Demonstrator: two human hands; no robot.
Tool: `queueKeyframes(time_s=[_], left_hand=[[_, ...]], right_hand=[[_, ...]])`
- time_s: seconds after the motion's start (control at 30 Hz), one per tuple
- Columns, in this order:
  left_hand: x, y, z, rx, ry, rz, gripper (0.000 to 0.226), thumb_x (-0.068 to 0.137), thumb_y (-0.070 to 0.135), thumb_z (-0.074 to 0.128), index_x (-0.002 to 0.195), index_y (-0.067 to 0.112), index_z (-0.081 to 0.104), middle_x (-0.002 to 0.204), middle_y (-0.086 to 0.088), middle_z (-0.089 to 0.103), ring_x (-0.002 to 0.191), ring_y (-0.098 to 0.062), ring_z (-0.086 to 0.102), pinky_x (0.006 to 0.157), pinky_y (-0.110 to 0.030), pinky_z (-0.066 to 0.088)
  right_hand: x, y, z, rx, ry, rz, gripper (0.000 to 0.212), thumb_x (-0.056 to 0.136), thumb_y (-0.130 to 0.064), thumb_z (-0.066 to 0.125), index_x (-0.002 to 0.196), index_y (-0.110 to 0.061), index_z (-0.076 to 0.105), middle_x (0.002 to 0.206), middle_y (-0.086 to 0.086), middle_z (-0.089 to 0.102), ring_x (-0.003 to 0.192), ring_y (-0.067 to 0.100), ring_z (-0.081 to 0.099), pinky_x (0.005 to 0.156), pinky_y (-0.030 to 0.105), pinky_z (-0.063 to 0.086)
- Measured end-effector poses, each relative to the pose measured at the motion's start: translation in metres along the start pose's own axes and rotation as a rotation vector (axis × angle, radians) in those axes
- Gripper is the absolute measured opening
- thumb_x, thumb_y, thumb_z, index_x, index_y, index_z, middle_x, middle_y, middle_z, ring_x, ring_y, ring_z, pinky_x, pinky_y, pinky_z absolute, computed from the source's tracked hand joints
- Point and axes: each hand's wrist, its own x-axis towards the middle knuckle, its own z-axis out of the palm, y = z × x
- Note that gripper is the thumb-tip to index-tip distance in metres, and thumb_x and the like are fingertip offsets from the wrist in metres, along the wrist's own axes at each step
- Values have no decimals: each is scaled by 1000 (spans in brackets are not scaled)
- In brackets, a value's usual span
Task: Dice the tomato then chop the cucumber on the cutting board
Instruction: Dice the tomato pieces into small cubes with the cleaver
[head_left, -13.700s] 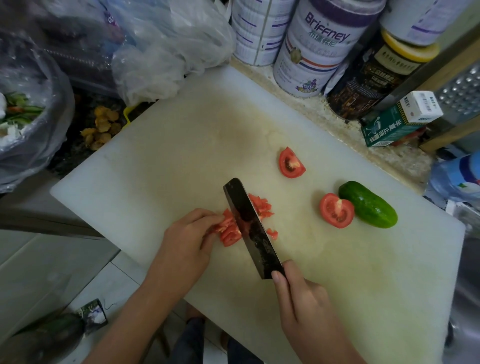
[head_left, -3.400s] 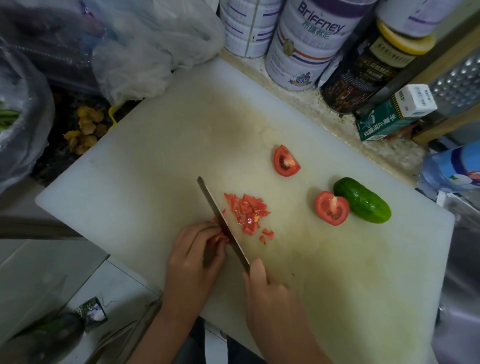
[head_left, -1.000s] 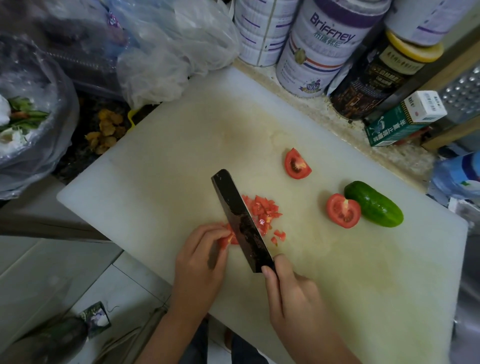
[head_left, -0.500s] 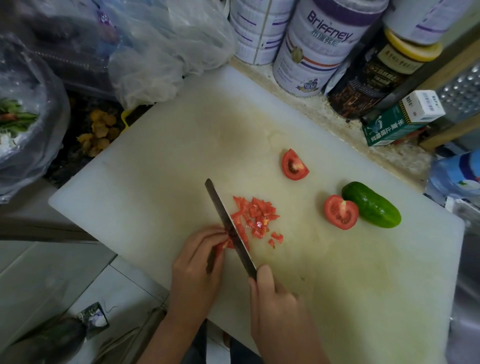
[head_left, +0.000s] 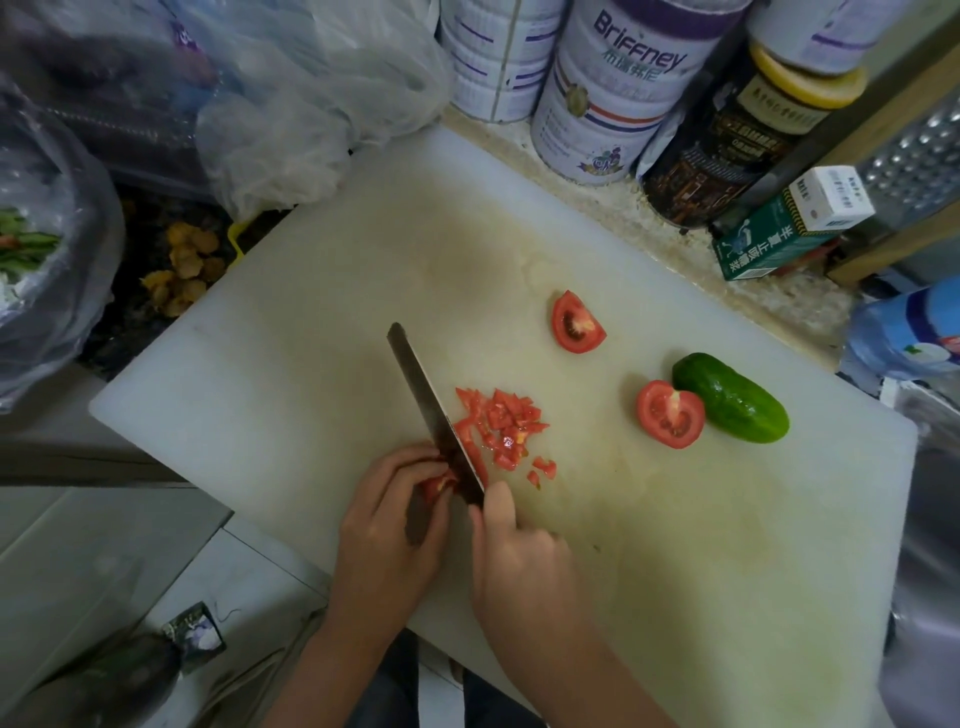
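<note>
On the white cutting board (head_left: 322, 332) my right hand (head_left: 519, 561) grips a dark knife (head_left: 431, 410), blade edge down beside a pile of diced tomato (head_left: 504, 426). My left hand (head_left: 389, 525) pinches a small red tomato piece (head_left: 436, 484) against the blade's left side with curled fingertips. A tomato wedge (head_left: 575, 323) lies farther back. A tomato half (head_left: 669, 413) lies cut side up, touching a whole green cucumber (head_left: 732, 397) on the right.
Tins (head_left: 613, 88), a dark jar (head_left: 727, 140) and a green carton (head_left: 769, 244) line the board's far edge. Plastic bags (head_left: 291, 104) crowd the back left. A blue-capped bottle (head_left: 914, 338) stands at the right. The board's near left corner overhangs the counter.
The knife has kept rising and coming down on the tomato piece under my left fingers. That piece has shrunk and the diced pile has grown. Wedge, half and cucumber have stayed put.
</note>
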Motion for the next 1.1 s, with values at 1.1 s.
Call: queueKeyframes(time_s=[1.1], left_hand=[[2, 5, 8, 64, 63, 32, 8, 82, 7, 67, 90, 5, 66, 99, -5, 65, 97, -12, 59, 93, -19, 47]], right_hand=[[-39, 25, -23, 114, 9, -38, 39, 100, -36, 27, 80, -14, 53, 41, -11, 21, 26, 10, 29, 35, 10, 11]])
